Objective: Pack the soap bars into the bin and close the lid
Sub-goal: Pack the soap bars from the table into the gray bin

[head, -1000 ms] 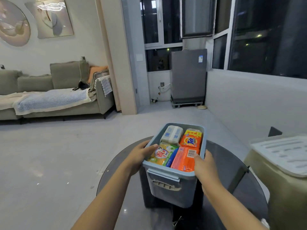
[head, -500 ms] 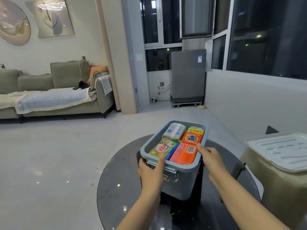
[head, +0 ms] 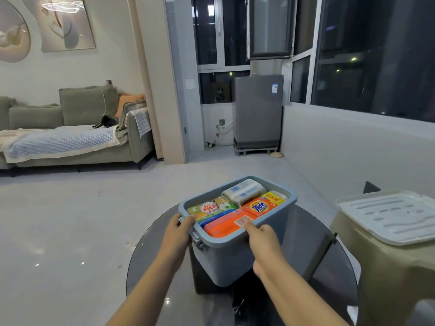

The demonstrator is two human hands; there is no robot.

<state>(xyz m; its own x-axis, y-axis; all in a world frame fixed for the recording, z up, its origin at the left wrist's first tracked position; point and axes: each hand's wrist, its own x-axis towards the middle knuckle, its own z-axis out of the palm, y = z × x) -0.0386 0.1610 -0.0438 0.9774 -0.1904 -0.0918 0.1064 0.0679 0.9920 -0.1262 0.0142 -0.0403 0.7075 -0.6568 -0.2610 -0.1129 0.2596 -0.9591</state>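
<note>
An open blue-grey bin [head: 235, 260] stands on a round dark glass table [head: 306, 243]. Several wrapped soap bars fill it: a white one [head: 243, 191] at the back, an orange Tide bar [head: 263, 205], a green and yellow bar [head: 211, 209] and a plain orange bar [head: 226, 225] nearest me. My left hand [head: 177, 234] grips the bin's left end at the rim and handle. My right hand [head: 261, 236] holds the near rim, its fingers curled over the edge onto the plain orange bar. The white lid [head: 388, 216] lies apart on a stool at the right.
An olive plastic stool [head: 386, 274] stands right of the table and carries the lid. A dark chair back [head: 370, 187] shows behind it. Pale floor spreads to the left, with a sofa [head: 94, 128] and a grey appliance [head: 257, 111] further off.
The bin has turned on the table, its long side now facing me. My left hand shifted from the near end to the left end, and my right hand moved onto the near rim.
</note>
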